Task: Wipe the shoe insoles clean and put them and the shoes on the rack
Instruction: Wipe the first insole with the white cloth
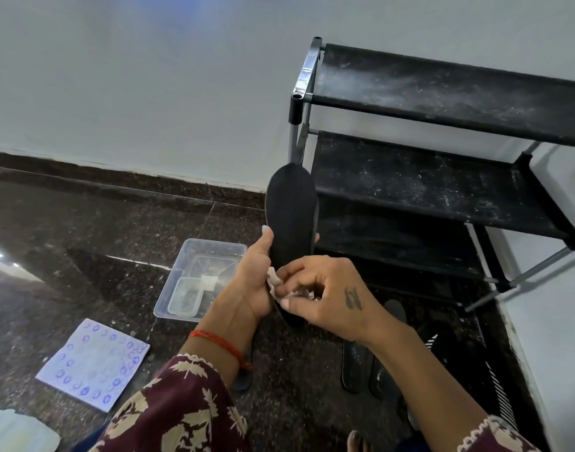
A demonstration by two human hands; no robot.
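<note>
Insole (291,207) upright, just left of rack (442,181) | left hand (253,282) gripping its lower edge | right hand (325,295) pinching white cloth (274,282) against it | more insoles (357,367) on floor (84,230) below

1. Left hand (251,285): a red thread bracelet (221,345) circles the wrist.
2. Right hand (328,298): a small dark tattoo (353,298) marks its back.
3. Both sleeves (181,406) are maroon with cream leaf print and scalloped cream cuffs.
</note>
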